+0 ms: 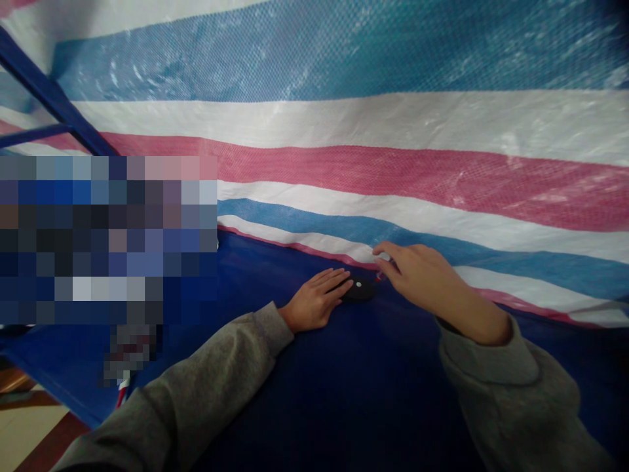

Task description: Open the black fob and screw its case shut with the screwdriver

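Note:
My left hand (317, 300) lies with fingers stretched over the left end of a flat, black, rounded thing (362, 288) with a white dot on top. It looks like a computer mouse, but its left part is hidden under the fingers. Just right of it, my right hand (417, 275) is raised, its index finger and thumb curled toward each other. Between those fingertips shows a small pale, glassy bit, too small to name. Below them, a small red spot (379, 276) shows at the edge of the striped sheet.
A dark blue surface (304, 393) spreads under both hands. Behind it hangs a striped woven plastic sheet (344, 121) in blue, white and red. Blue bars (44, 92) stand at the upper left. A pixelated patch hides the left side. Pale floor (29, 426) shows at the lower left.

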Motion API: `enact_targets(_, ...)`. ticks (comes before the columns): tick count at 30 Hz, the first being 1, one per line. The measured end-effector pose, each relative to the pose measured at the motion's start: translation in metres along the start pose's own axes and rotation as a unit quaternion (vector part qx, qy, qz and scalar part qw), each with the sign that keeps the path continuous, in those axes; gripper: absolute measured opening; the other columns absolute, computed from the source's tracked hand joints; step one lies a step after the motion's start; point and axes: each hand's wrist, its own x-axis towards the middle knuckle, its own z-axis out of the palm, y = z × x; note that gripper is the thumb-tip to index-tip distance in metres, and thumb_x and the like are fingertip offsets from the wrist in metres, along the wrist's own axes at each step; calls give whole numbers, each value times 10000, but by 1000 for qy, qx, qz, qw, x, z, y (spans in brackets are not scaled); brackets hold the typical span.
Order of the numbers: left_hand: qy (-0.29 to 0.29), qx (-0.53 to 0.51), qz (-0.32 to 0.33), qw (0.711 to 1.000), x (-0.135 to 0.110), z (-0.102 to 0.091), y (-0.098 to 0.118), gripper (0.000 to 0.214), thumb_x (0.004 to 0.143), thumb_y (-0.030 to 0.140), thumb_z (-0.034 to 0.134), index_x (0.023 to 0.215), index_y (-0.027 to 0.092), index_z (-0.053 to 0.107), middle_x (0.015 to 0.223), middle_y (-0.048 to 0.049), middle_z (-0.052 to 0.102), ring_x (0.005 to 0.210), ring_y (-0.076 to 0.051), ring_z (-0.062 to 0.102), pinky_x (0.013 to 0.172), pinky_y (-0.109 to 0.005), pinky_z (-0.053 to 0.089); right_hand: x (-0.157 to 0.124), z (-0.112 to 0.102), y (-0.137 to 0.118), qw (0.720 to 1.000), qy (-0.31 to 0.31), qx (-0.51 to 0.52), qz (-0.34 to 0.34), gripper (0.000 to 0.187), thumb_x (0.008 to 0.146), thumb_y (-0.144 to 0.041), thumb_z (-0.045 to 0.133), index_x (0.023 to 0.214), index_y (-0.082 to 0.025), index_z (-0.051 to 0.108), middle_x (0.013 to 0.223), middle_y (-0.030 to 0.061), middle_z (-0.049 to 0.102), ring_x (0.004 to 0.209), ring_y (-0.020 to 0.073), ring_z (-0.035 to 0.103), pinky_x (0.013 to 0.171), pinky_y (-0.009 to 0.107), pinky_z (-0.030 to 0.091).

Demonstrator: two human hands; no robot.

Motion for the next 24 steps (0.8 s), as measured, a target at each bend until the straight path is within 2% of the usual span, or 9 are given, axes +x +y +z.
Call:
enact_targets(3, -1, 1, 0, 1000, 0, 0, 0, 489, 942, 173, 455, 1427, 163, 394, 1452, -130, 470, 1410, -246, 367, 1150, -498, 365, -1, -2, 1, 999, -17, -17, 21, 388, 957, -403, 361, 1044, -201, 680, 809, 105, 742, 809, 288, 698, 704, 370, 452)
enact_targets(7, -2, 2, 1, 1000, 1, -1, 0, 487, 937, 166, 462, 1420, 145, 404, 1449, -142, 471, 1407, -242, 373, 1153, -480, 364, -1, -1, 0, 1000, 6, 7, -1, 344, 925, -297, 406, 1169, -183, 622, 998, 114, 740, 890, 259, 692, 745, 345, 451)
enact_targets(9, -1, 0, 1, 1000, 1, -1, 0, 499, 936, 166, 461, 1430, 153, 392, 1450, -142, 470, 1405, -241, 377, 1148, -483, 369, -1, 0, 0, 1000, 11, 4, -5, 344, 931, -283, 395, 1176, -189, 617, 952, 106, 744, 858, 248, 694, 724, 334, 445)
enact_targets(12, 0, -2, 1, 1000, 0, -1, 0, 511, 938, 169, 455, 1442, 169, 372, 1451, -136, 469, 1407, -243, 375, 1142, -497, 373, 1, 2, 0, 1000, 2, -19, 18, 363, 953, -395, 385, 1106, -206, 655, 768, 82, 734, 750, 252, 692, 654, 328, 427)
enact_targets(14, 1, -3, -1, 1000, 0, 0, 0, 507, 942, 174, 451, 1443, 171, 370, 1454, -135, 466, 1408, -241, 373, 1143, -494, 372, 0, 0, 2, 1000, 4, -15, 17, 356, 944, -417, 412, 1079, -207, 667, 769, 77, 737, 756, 254, 693, 652, 328, 431)
enact_targets(19, 2, -10, -6, 1000, -1, 0, -1, 486, 944, 187, 473, 1421, 147, 392, 1455, -140, 456, 1399, -249, 380, 1152, -470, 366, -18, -9, 12, 999, 38, 16, 18, 316, 946, -336, 430, 1032, -192, 698, 884, 86, 756, 805, 264, 703, 716, 362, 474)
enact_targets(21, 2, -14, -11, 1000, -1, 1, -1, 514, 926, 211, 519, 1420, 140, 393, 1453, -153, 444, 1397, -275, 373, 1143, -483, 373, -28, -8, 16, 997, 47, 58, -13, 313, 950, -353, 445, 988, -202, 717, 983, 74, 755, 883, 248, 700, 767, 353, 492)
enact_targets(24, -2, -20, -32, 999, -1, 0, -1, 568, 895, 212, 574, 1427, 162, 384, 1419, -165, 442, 1364, -297, 403, 1107, -504, 409, -41, 7, 16, 990, 6, 107, -86, 280, 944, -311, 480, 1032, -203, 722, 1012, 64, 750, 931, 221, 692, 830, 342, 508)
